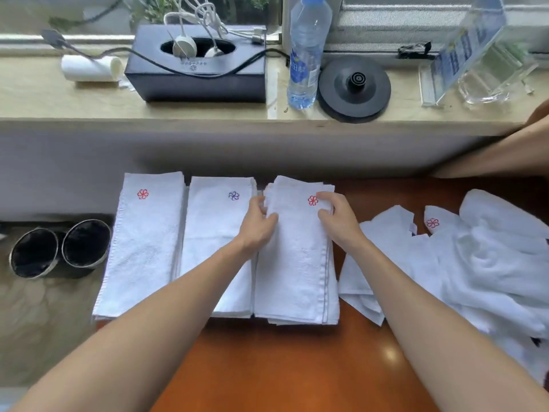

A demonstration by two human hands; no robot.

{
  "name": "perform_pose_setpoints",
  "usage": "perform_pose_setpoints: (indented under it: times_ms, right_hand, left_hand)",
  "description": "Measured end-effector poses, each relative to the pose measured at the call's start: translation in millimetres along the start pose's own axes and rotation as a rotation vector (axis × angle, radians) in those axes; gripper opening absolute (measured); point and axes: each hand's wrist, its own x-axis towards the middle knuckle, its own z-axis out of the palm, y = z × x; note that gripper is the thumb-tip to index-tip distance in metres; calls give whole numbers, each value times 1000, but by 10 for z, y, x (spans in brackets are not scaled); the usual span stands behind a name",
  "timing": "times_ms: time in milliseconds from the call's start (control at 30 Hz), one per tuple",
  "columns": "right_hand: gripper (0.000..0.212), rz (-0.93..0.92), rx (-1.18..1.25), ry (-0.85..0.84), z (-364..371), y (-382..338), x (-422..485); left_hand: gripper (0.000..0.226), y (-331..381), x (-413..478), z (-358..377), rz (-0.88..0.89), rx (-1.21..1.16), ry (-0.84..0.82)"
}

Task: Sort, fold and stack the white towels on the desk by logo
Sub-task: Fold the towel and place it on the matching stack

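Gripping the near-right folded towel (297, 263) from both sides, two bare hands work at its far end. The left hand (258, 224) curls its fingers round the towel's left edge. The right hand (338, 221) pinches the top layer at the right edge, fingertips just beside a red flower logo (312, 200).

This towel tops the right stack of three lying side by side on an orange-brown desk (282, 367). Each stack is a long rectangle, its long axis running straight away from the person toward the wall, with the logo at the far end. The middle stack (217, 248) touches the held one and bears a blue-purple flower (234, 196). The left stack (142, 248) bears a red flower (142, 194).

Right of the hands, a loose pile of unfolded white towels (490, 263) sprawls across the desk, one red flower (432, 223) showing.

On the ledge beyond stand a dark tissue box (196, 78) holding white cables, its embossed mark too small to read; a water bottle (306, 55) with a blue label, text illegible; a black kettle base (355, 90); and a clear acrylic stand (475, 55) with a blurred blue card.

Two dark round containers (59, 248) sit left of the desk.
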Motion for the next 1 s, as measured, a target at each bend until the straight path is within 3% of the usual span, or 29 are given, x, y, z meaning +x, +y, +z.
perform_pose_setpoints:
  times_ms: [200,300,567,733,1000]
  right_hand:
    - [40,36,69,-32,175,304,-822]
    - [46,30,40,-70,219,475,-1228]
    - [58,90,73,-26,75,525,-1283]
    - [47,73,55,-84,48,514,-1229]
    - [41,-8,6,-16,25,202,-435]
  left_hand:
    - [56,-396,-780,67,111,51,-37]
    - [52,-582,-1075,134,147,164,-46]
    - [51,-698,-1330,235,78,163,-122]
    - [35,-579,-1108,181,75,159,-81]
    - [50,13,-88,26,133,177,-82]
